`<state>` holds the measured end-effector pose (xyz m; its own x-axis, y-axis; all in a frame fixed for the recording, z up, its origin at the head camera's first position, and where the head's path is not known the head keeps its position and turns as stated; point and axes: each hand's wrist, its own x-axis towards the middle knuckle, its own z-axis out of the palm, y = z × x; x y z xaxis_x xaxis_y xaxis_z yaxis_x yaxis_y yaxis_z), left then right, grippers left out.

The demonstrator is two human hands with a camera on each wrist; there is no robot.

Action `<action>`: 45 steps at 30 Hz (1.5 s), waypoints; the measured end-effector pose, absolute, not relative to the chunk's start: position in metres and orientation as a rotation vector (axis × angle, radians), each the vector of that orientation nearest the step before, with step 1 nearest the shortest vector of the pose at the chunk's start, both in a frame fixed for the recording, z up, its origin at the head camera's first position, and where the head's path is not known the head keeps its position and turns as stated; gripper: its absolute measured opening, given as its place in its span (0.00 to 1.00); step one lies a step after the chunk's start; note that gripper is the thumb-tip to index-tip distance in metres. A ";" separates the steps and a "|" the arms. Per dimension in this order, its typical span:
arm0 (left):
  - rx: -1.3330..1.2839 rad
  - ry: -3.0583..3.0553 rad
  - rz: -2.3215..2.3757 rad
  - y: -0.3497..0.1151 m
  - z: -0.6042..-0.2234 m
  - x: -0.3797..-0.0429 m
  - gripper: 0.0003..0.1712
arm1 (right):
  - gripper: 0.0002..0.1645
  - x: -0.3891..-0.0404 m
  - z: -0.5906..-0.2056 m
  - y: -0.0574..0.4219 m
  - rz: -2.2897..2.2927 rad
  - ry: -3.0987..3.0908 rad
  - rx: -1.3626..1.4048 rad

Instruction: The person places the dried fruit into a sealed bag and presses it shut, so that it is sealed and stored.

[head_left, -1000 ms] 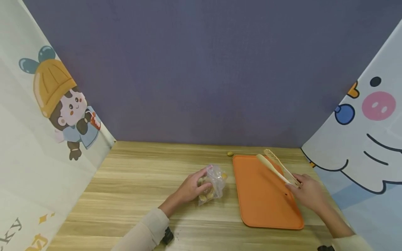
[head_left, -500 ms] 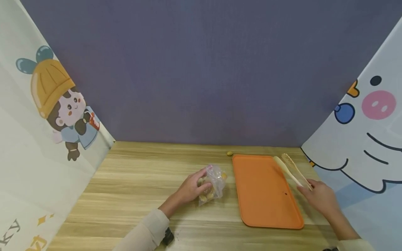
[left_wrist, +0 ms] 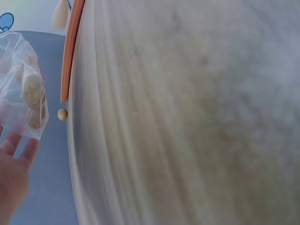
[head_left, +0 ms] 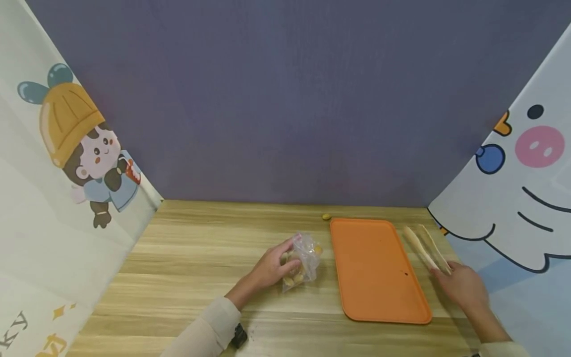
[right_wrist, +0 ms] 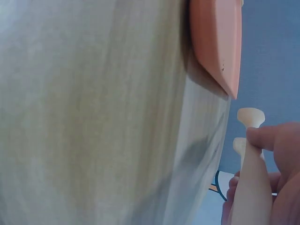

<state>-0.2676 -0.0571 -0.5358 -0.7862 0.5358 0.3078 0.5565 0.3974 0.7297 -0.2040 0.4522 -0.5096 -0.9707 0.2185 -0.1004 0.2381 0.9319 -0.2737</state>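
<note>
My left hand holds a clear plastic bag upright on the table, left of an orange tray. Several yellowish, roundish pieces show through the bag; in the left wrist view two pale lumps sit low in it. Beyond the tray's right edge, my right hand grips a pair of pale tongs by the handle end. Their two arms stand apart and point away from me, with nothing seen between the tips. In the right wrist view the thumb presses on one arm of the tongs.
One small yellow piece lies on the wooden table by the tray's far left corner. A small dark speck marks the tray. A grey-blue panel closes off the back, with printed white panels at both sides.
My right hand has moved right and slightly toward me, carrying the tongs from above the tray to beyond its right edge. The left hand and the bag have stayed put.
</note>
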 end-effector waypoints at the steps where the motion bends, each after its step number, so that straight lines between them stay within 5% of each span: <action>1: -1.018 -2.606 -1.372 -0.057 -0.536 -0.268 0.39 | 0.54 -0.204 -0.510 0.453 -0.443 3.013 0.377; 17: -1.009 -2.582 -1.392 -0.056 -0.536 -0.269 0.38 | 0.36 -0.199 -0.521 0.447 -0.543 2.933 0.499; 39: -1.014 -2.615 -1.358 -0.059 -0.532 -0.269 0.39 | 0.48 -0.211 -0.515 0.452 -0.486 2.907 0.440; 45: -1.027 -2.603 -1.361 -0.059 -0.531 -0.269 0.38 | 0.41 -0.214 -0.496 0.434 -0.511 3.138 0.403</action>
<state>-0.2690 -0.0588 -0.5307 -0.7818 0.5390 0.3136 0.5651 0.3999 0.7217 -0.2139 0.4335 -0.4959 -0.9663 0.2563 0.0223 0.2360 0.9175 -0.3202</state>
